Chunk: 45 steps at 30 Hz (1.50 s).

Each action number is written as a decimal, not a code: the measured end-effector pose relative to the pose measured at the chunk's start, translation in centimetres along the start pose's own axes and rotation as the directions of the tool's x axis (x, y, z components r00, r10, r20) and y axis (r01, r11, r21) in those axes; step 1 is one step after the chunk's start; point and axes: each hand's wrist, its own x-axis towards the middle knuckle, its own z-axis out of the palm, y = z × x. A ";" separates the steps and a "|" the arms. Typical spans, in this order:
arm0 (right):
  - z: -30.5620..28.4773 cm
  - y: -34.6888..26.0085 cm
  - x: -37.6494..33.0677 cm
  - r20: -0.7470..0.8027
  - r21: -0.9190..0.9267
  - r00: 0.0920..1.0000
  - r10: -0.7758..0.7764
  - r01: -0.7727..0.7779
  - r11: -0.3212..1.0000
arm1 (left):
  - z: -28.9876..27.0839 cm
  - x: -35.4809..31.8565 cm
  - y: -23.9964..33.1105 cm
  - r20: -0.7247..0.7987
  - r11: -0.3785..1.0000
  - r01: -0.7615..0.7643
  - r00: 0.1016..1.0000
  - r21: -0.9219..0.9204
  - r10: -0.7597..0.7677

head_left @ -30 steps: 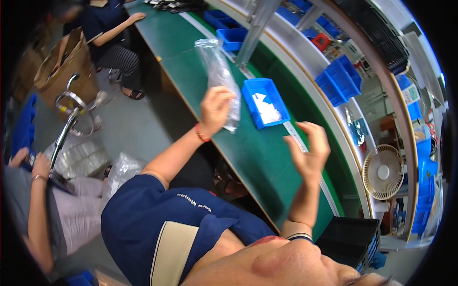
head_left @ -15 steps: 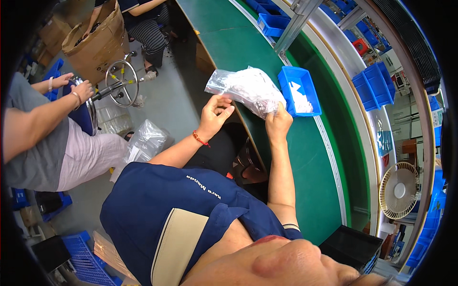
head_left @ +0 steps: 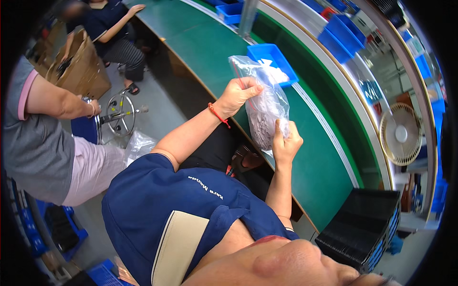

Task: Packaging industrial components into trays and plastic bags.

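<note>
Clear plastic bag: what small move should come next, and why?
Probably lower the clear plastic bag toward the green bench. The left hand pinches its top edge, the right hand steadies its lower side, and its dark contents sag in mid-air near the blue bin.

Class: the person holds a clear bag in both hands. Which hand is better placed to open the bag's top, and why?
Left. The left hand grips the bag near its top edge, by the red seal line. The right hand holds the lower part, so it looks better suited to steadying.
</note>
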 end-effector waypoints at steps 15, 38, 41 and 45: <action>-12.8 3.2 3.9 -0.152 0.643 0.959 0.241 -0.089 0.761 | 5.0 8.2 -1.2 0.077 0.990 0.105 0.991 0.095 -0.112; -5.5 12.8 3.1 0.125 0.486 0.751 0.649 -0.616 0.620 | 3.4 5.1 -5.6 0.469 0.199 -0.470 0.881 0.860 0.058; -5.9 12.9 2.3 0.256 0.557 0.710 0.656 -0.663 0.500 | 4.1 6.9 -6.3 0.625 0.109 -0.616 0.773 0.780 -0.107; -6.2 13.4 1.7 0.308 0.609 0.718 0.624 -0.653 0.451 | 4.3 8.9 -8.1 0.383 0.413 -0.119 0.661 0.903 -0.645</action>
